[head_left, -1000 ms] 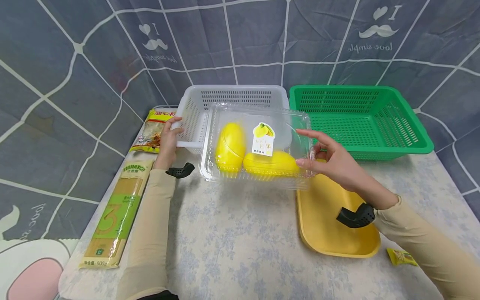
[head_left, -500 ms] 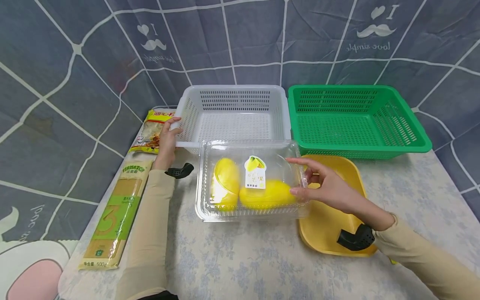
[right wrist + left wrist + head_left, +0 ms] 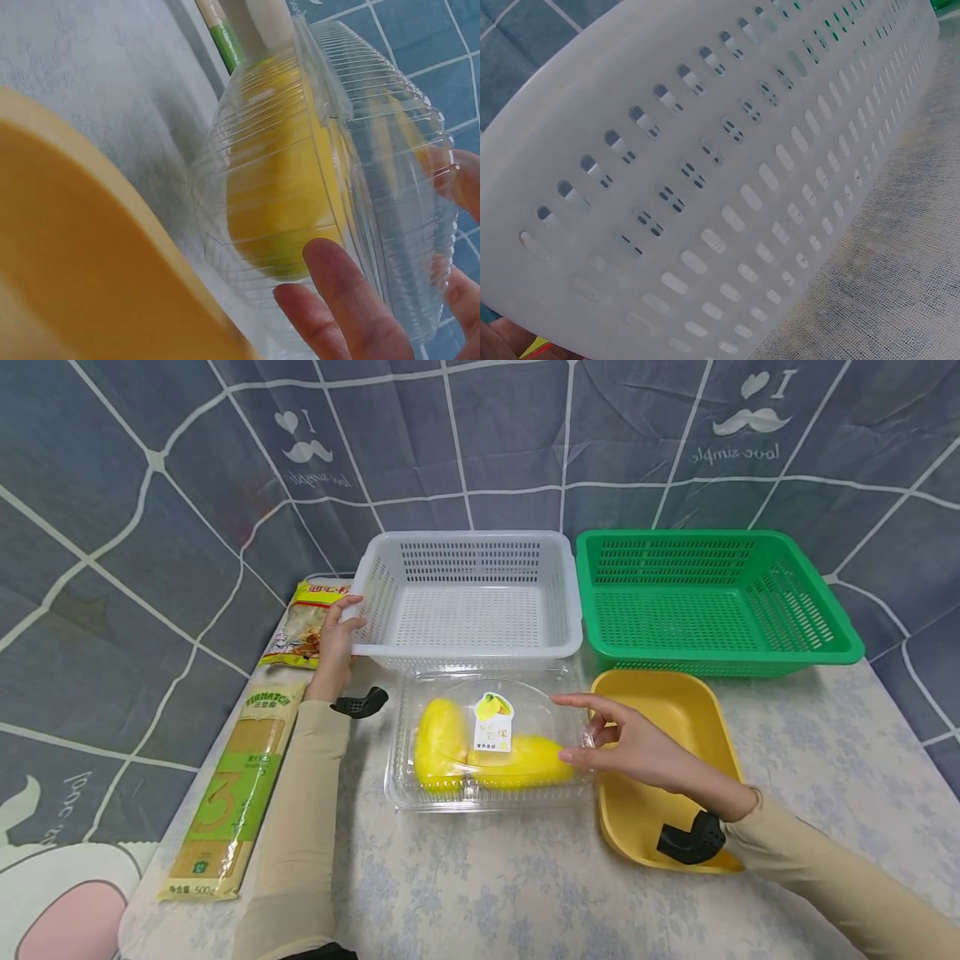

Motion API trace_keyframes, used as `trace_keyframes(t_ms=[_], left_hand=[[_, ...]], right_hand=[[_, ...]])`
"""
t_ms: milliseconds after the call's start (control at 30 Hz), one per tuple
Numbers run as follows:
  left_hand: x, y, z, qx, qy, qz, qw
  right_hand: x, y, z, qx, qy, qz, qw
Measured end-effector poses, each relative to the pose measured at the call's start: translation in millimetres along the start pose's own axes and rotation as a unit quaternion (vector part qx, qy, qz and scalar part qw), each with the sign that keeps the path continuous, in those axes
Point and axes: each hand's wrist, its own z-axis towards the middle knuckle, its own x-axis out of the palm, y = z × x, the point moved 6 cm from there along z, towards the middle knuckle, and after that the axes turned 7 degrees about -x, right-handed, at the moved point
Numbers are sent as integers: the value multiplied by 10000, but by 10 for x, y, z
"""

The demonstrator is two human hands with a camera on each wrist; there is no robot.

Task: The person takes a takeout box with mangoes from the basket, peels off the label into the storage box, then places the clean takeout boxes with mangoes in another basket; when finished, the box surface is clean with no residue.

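My left hand [image 3: 337, 643] grips the left rim of a white perforated basket [image 3: 480, 653]. In the left wrist view the slotted basket wall [image 3: 742, 217] fills most of the picture, with part of that hand [image 3: 504, 339] at the lower left corner. My right hand [image 3: 637, 743] holds the right end of a clear plastic clamshell box [image 3: 420, 802], thumb and fingers spread along it. Two yellow mangoes [image 3: 521, 763] show through its labelled lid. Seen from the right wrist, fingers [image 3: 352, 304] lie against the box on both sides of its end. The box sits on the table.
A green basket [image 3: 712, 662] stands right of the white one. Beneath my right forearm lies a yellow tray [image 3: 667, 827]. On the left are a spaghetti pack [image 3: 232, 793] and a yellow-red food bag [image 3: 300, 627]. A patterned cloth [image 3: 510, 443] hangs behind.
My right hand has brought the clamshell box from above the white basket down toward me and slightly left, onto the table. The left hand has stayed on the basket rim.
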Motion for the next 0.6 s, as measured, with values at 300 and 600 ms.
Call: trace_keyframes(t_ms=[300, 600], left_hand=[[-17, 3, 1, 10, -38, 107, 9999], [-10, 4, -3, 20, -14, 103, 9999]], right_hand=[[75, -54, 100, -91, 28, -454, 9989], [167, -77, 176, -242, 72, -411, 9988]])
